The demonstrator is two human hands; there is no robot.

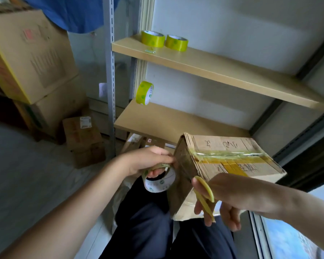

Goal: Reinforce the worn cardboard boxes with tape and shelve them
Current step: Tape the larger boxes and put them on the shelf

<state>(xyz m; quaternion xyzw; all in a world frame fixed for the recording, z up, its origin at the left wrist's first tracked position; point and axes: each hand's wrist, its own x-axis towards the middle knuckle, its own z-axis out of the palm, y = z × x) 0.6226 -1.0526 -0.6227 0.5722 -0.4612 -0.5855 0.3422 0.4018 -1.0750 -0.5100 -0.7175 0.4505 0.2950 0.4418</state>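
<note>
A worn cardboard box [230,146] rests tilted on my lap, with clear tape and older yellow tape running across its top. My left hand [148,161] grips a roll of yellowish tape [160,181] against the box's left end, where a strip of tape runs down that face. My right hand [223,200] holds yellow-handled scissors [204,195] at the box's near lower edge, their tips hidden.
Two tape rolls [164,40] sit on the upper shelf board [213,68]; another roll [144,92] stands on edge at the lower shelf [166,120]. Large cartons [32,58] are stacked at left, smaller boxes [82,139] on the floor beside the grey shelf post [109,71].
</note>
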